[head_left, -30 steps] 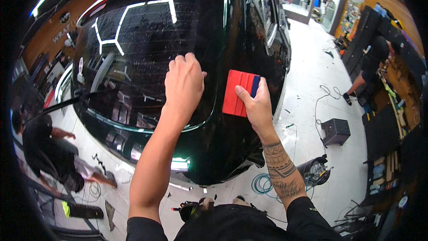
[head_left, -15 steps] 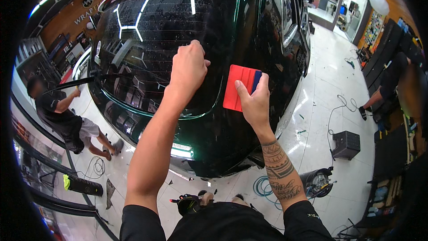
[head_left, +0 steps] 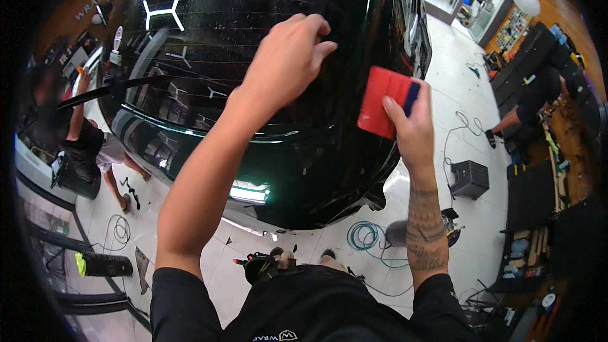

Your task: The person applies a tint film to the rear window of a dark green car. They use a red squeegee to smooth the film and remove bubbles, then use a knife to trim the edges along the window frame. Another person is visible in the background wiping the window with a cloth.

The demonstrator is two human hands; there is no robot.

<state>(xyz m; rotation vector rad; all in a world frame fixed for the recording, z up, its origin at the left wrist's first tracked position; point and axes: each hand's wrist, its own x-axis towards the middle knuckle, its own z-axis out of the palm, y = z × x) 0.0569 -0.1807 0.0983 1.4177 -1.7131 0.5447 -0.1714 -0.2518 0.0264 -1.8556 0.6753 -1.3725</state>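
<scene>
A dark, glossy car rear [head_left: 316, 171] with a wet back window [head_left: 209, 57] fills the middle in front of me. Over the window's right part is my left hand [head_left: 291, 54], its fingers loosely curled and the thumb standing apart from them; nothing shows in the gap. Whether it touches the glass I cannot tell. My right hand [head_left: 415, 123] grips a flat red squeegee [head_left: 379, 101] with a dark blue edge, thumb on its face and fingers behind. It is held near the car's right rear corner, seemingly off the surface.
A rear wiper [head_left: 95, 94] sticks out from the window at left. Another person [head_left: 82, 152] stands beyond it; one more [head_left: 538, 98] is at the right. On the floor lie a coiled teal hose [head_left: 364, 237], a black box [head_left: 469, 179] and a dark cylinder [head_left: 107, 265].
My left hand has moved up and right, and its thumb has parted from the fingers. My right hand has carried the squeegee right and slightly up. The person at left has raised an arm.
</scene>
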